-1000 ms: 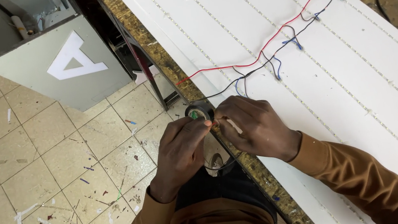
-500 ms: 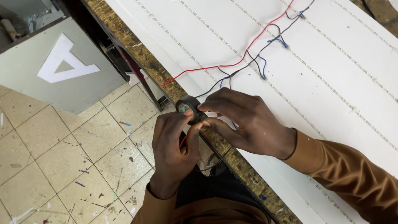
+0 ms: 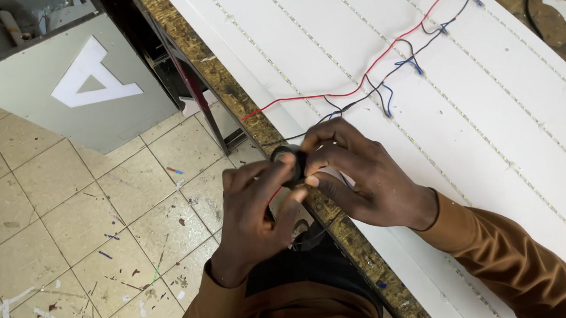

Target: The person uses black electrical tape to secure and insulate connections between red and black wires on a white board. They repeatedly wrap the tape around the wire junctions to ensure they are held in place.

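Both hands meet over the near edge of the desk (image 3: 232, 93), and between them sits a small black roll of tape (image 3: 288, 163). The left hand (image 3: 255, 213) comes up from the near-left, its thumb and forefinger pinched at the roll's near side. The right hand (image 3: 361, 178) reaches in from the right, fingers curled over the roll's far and right side, so the roll is gripped from both sides at once. Neither hand is nearer: both touch it. How much of the roll is covered by the right fingers is hard to tell.

The roll hangs just off the desk edge, above the tiled floor (image 3: 54, 230), not resting on anything. Just beyond it, a black wire (image 3: 362, 99) runs from the hands away to the far right, and a red wire (image 3: 385, 56) lies beside it along the same line. So the long axis of the wiring goes from near-left to far-right, slanting across the white panel (image 3: 508, 117), and its near end lies at the fingertips. Short blue leads (image 3: 408, 63) branch off the wires toward thin strips that run the length of the panel.

A bit of red shows under the left thumb, perhaps the wire's end; I cannot tell whether it is held.

To the far left, on the floor, stands a grey box (image 3: 74, 98) with a white letter shape on its face, well apart from the hands.
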